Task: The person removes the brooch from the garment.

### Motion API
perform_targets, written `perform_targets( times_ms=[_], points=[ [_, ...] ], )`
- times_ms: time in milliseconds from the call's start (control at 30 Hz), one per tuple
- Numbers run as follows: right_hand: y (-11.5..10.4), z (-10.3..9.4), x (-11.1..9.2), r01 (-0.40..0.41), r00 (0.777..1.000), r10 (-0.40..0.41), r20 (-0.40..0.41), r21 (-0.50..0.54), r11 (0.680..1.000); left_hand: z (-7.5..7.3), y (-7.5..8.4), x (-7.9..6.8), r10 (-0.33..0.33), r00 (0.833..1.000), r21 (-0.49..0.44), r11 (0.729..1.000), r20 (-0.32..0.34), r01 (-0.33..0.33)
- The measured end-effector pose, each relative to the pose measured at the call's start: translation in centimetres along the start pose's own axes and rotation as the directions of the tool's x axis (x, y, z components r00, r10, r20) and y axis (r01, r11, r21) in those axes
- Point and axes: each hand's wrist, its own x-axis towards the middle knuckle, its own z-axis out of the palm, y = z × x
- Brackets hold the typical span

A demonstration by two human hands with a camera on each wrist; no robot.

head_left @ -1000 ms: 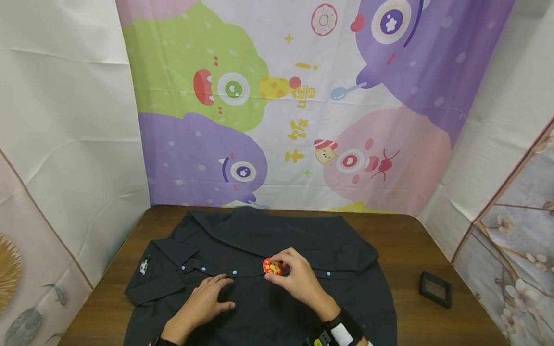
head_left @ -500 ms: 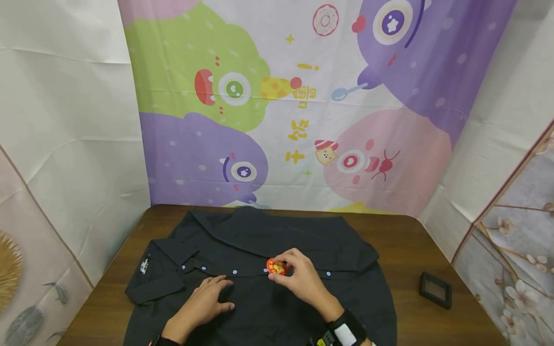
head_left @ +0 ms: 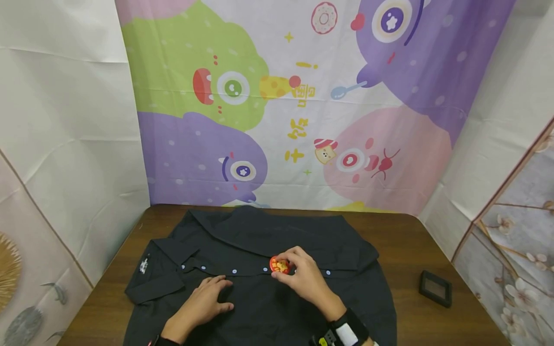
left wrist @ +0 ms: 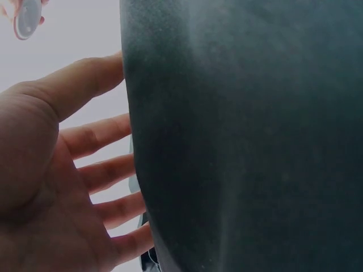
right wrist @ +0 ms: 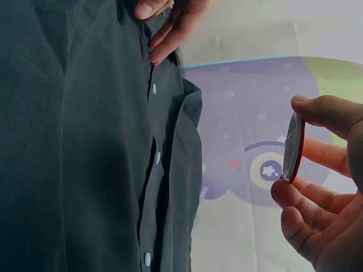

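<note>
A black shirt [head_left: 277, 307] with small pale buttons is spread on the table. My right hand [head_left: 305, 278] pinches a round red badge [head_left: 279, 265] with a yellow figure by its edges, over the button row. In the right wrist view the badge [right wrist: 292, 148] shows its pale back, apart from the cloth. My left hand [head_left: 205, 302] lies on the shirt left of the badge, fingers extended. The left wrist view shows the fingertips of this left hand [left wrist: 57, 170] against the dark cloth, with the badge [left wrist: 27, 20] at upper left.
At the right of the brown wooden table [head_left: 389, 235] lies a small black frame-like box [head_left: 434, 289]. Behind the table hangs a colourful cartoon cloth [head_left: 294, 192], with white sheeting [head_left: 82, 120] at the left side.
My right hand has shifted slightly right with the badge, and the shirt button left of it has come into sight. My left hand has stayed nearly still.
</note>
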Motion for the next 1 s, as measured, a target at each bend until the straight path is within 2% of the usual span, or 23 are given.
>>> perform_targets(
  times_ms=[400, 1000],
  points=[
    [0.3, -0.8, -0.1, -0.011, 1.0, 0.01, -0.028, -0.019, 1.0, 0.3, -0.1, -0.3, 0.059, 0.997, 0.003, 0.998, -0.057, -0.059],
    [0.9, -1.4, -0.3, -0.017, 0.996, 0.014, -0.086, -0.031, 0.999, 0.2, -0.4, -0.2, 0.095, 0.994, 0.025, 0.995, -0.053, -0.093]
  ],
)
